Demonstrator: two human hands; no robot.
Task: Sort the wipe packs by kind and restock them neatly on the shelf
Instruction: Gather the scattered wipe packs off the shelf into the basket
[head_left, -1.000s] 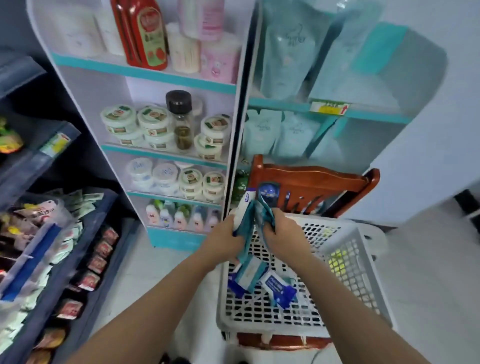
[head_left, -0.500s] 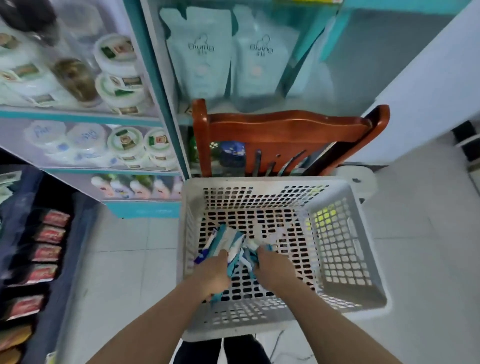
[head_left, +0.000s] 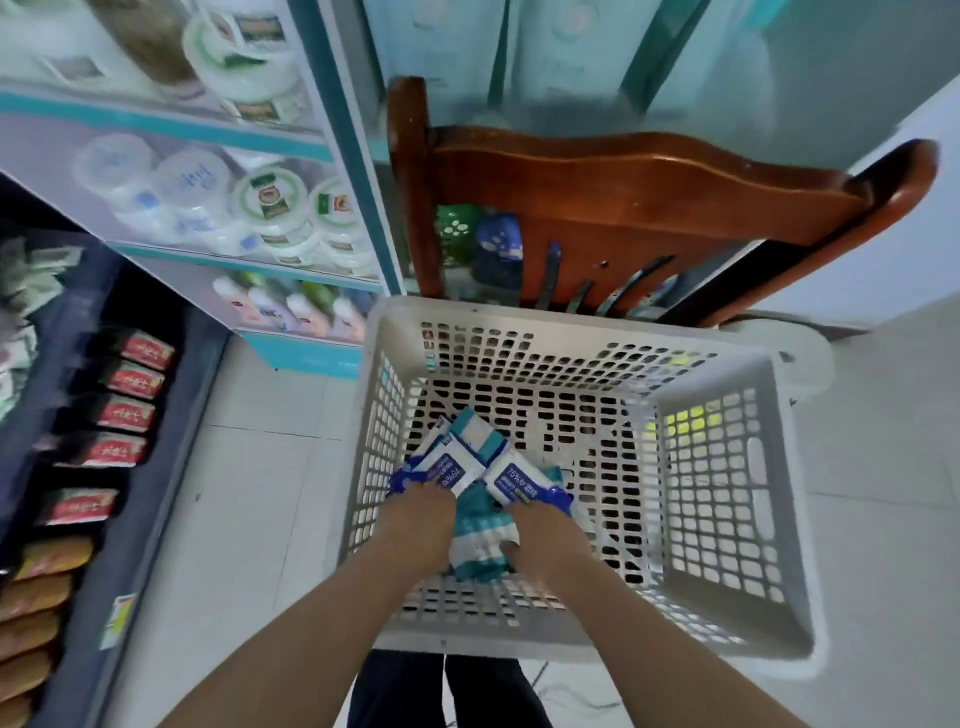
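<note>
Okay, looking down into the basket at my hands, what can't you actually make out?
Head view only.
Count of wipe packs: overlapping, covered by the left hand and right hand.
Pack print beyond "75%": too small.
Shelf tubs: labels motion-blurred.
Chair seat: hidden under the basket.

Perforated matt white plastic basket (head_left: 582, 322), glossy varnished wood chair (head_left: 649, 176), shiny plastic-film wipe packs (head_left: 514, 480)

The white perforated basket (head_left: 571, 318) before the wooden chair (head_left: 649, 176) holds blue and teal wipe packs (head_left: 511, 480).
</note>
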